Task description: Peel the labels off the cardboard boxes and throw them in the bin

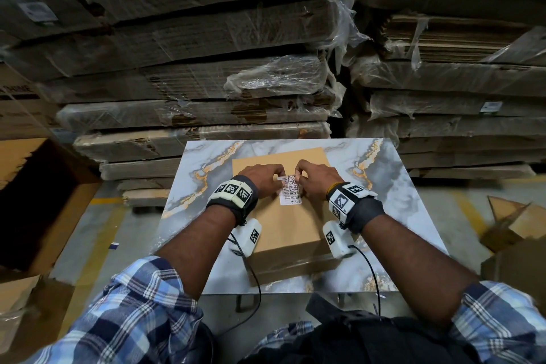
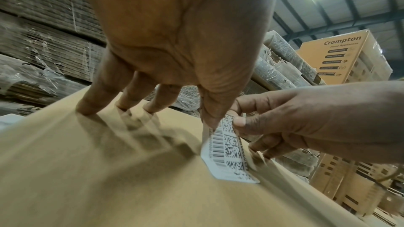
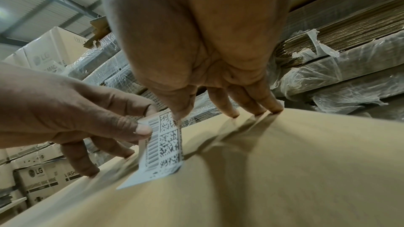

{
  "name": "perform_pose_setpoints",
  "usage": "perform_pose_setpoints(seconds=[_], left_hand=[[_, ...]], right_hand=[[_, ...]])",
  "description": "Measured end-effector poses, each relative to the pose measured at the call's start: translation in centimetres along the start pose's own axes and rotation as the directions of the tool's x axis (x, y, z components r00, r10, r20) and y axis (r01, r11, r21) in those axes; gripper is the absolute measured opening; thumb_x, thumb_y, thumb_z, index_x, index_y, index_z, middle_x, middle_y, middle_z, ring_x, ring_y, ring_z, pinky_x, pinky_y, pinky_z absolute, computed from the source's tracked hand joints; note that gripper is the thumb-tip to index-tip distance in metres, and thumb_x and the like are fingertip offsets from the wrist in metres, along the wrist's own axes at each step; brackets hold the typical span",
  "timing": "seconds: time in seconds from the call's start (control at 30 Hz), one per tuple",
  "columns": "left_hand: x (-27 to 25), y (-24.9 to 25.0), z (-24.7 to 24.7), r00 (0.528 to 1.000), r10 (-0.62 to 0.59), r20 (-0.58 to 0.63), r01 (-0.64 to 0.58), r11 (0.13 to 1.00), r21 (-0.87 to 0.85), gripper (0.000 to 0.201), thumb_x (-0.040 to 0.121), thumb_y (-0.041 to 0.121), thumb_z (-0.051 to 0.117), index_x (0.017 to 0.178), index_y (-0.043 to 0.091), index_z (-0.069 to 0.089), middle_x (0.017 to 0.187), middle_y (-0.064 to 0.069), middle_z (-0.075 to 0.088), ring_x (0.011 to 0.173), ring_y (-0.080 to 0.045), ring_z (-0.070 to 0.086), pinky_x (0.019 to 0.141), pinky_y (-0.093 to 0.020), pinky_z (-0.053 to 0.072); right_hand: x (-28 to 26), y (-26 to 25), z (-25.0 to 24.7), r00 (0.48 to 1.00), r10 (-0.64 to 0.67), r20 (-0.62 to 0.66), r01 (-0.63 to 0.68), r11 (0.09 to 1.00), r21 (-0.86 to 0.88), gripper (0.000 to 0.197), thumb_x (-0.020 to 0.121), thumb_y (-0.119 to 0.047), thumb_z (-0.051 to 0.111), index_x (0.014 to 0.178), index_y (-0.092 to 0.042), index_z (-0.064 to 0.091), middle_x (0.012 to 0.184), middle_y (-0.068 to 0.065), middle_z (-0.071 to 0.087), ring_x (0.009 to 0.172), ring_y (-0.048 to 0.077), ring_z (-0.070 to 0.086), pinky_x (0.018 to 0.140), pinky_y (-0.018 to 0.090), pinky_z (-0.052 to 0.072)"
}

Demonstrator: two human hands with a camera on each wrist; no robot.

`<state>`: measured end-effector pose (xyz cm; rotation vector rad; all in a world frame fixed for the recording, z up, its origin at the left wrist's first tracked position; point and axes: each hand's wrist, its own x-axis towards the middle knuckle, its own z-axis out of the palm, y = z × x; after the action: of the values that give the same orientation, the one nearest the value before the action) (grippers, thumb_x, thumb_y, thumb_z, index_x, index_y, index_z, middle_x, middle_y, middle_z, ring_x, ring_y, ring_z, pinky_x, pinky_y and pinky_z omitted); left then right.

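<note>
A plain brown cardboard box (image 1: 283, 230) lies on a marble-patterned table (image 1: 390, 186). A white label (image 1: 291, 190) with a barcode and data-matrix codes sits on the box top. The label's far end is lifted off the cardboard and its near end lies flat on it. My left hand (image 1: 280, 180) pinches the raised left edge of the label (image 2: 227, 146) between thumb and forefinger. My right hand (image 1: 299, 175) pinches the raised right edge of the label (image 3: 164, 144). The other fingers (image 2: 87, 108) of each hand rest on the box top.
Shrink-wrapped stacks of flattened cardboard (image 1: 192, 74) rise right behind the table. A large open carton (image 1: 44, 201) stands on the floor to the left, and loose opened cartons (image 1: 517, 233) lie to the right. Camera cables (image 1: 257, 284) hang over the table's near edge.
</note>
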<state>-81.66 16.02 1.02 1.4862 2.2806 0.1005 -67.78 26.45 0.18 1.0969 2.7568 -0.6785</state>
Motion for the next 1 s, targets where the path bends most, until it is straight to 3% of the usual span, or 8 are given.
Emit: perform_pose_setpoints(seconds=[0.1, 0.33, 0.57, 0.73, 0.87, 0.93, 1.0], left_hand=[[-0.1, 0.0, -0.1, 1.0, 0.002, 0.008, -0.002, 1.0, -0.006, 0.006, 0.097, 0.04, 0.05, 0.101, 0.035, 0.052, 0.071, 0.015, 0.058, 0.074, -0.014, 0.056, 0.058, -0.026, 0.035], [-0.2, 0.0, -0.4, 0.999, 0.031, 0.017, -0.031, 0.999, -0.006, 0.013, 0.099, 0.04, 0.05, 0.108, 0.031, 0.055, 0.081, 0.01, 0.061, 0.076, -0.016, 0.056, 0.055, -0.025, 0.033], [-0.1, -0.3, -0.4, 0.999, 0.037, 0.013, -0.037, 0.999, 0.0, 0.016, 0.099, 0.042, 0.05, 0.11, 0.031, 0.055, 0.093, 0.005, 0.062, 0.082, -0.019, 0.057, 0.066, -0.028, 0.037], [0.4, -1.1, -0.8, 1.0, 0.022, -0.008, -0.022, 0.997, -0.08, 0.012, 0.098, 0.045, 0.052, 0.104, 0.034, 0.052, 0.111, 0.001, 0.063, 0.093, -0.02, 0.055, 0.076, -0.031, 0.04], [0.7, -1.4, -0.8, 1.0, 0.009, -0.015, -0.01, 0.994, -0.107, 0.02, 0.099, 0.044, 0.051, 0.11, 0.028, 0.055, 0.108, 0.0, 0.062, 0.093, -0.021, 0.054, 0.075, -0.03, 0.037], [0.5, -1.3, -0.8, 0.999, -0.01, -0.048, 0.005, 0.995, -0.101, 0.023, 0.1, 0.043, 0.049, 0.113, 0.024, 0.054, 0.102, 0.001, 0.06, 0.09, -0.022, 0.055, 0.073, -0.03, 0.037], [0.4, -1.5, -0.5, 0.996, -0.036, -0.079, 0.025, 0.989, -0.145, 0.024, 0.101, 0.041, 0.049, 0.115, 0.022, 0.054, 0.095, 0.001, 0.058, 0.085, -0.024, 0.056, 0.073, -0.031, 0.039]], right_hand=[[0.0, -0.1, -0.1, 1.0, 0.006, 0.012, -0.006, 1.0, 0.007, 0.011, 0.103, -0.035, 0.043, 0.105, -0.028, 0.052, 0.105, 0.009, 0.07, 0.097, 0.031, 0.063, 0.08, 0.033, 0.042], [-0.2, -0.2, -0.4, 0.999, 0.011, 0.031, -0.012, 1.0, 0.018, 0.011, 0.103, -0.033, 0.043, 0.107, -0.027, 0.052, 0.103, 0.008, 0.071, 0.096, 0.03, 0.064, 0.077, 0.032, 0.041], [-0.5, -0.4, -0.9, 0.999, 0.007, 0.047, -0.007, 1.0, 0.015, 0.012, 0.103, -0.03, 0.042, 0.109, -0.026, 0.052, 0.107, 0.008, 0.069, 0.089, 0.027, 0.057, 0.075, 0.031, 0.035], [-0.3, -0.5, -1.3, 0.999, 0.012, 0.034, -0.015, 0.996, 0.088, 0.017, 0.105, -0.039, 0.041, 0.11, -0.027, 0.05, 0.101, 0.005, 0.063, 0.086, 0.027, 0.056, 0.075, 0.031, 0.035], [-0.2, -0.2, -1.3, 0.999, 0.01, 0.039, -0.014, 0.994, 0.105, 0.028, 0.103, -0.042, 0.043, 0.129, -0.032, 0.045, 0.116, 0.012, 0.067, 0.095, 0.03, 0.06, 0.08, 0.033, 0.038], [-0.3, 0.2, -1.3, 1.0, 0.0, 0.028, -0.003, 0.996, 0.088, 0.052, 0.102, -0.041, 0.047, 0.149, -0.035, 0.028, 0.131, 0.016, 0.062, 0.113, 0.035, 0.059, 0.091, 0.037, 0.041], [-0.3, 0.6, -1.5, 1.0, 0.018, 0.014, -0.019, 0.999, 0.047, 0.068, 0.1, -0.039, 0.049, 0.158, -0.033, 0.013, 0.142, 0.016, 0.055, 0.125, 0.038, 0.054, 0.1, 0.039, 0.04]])
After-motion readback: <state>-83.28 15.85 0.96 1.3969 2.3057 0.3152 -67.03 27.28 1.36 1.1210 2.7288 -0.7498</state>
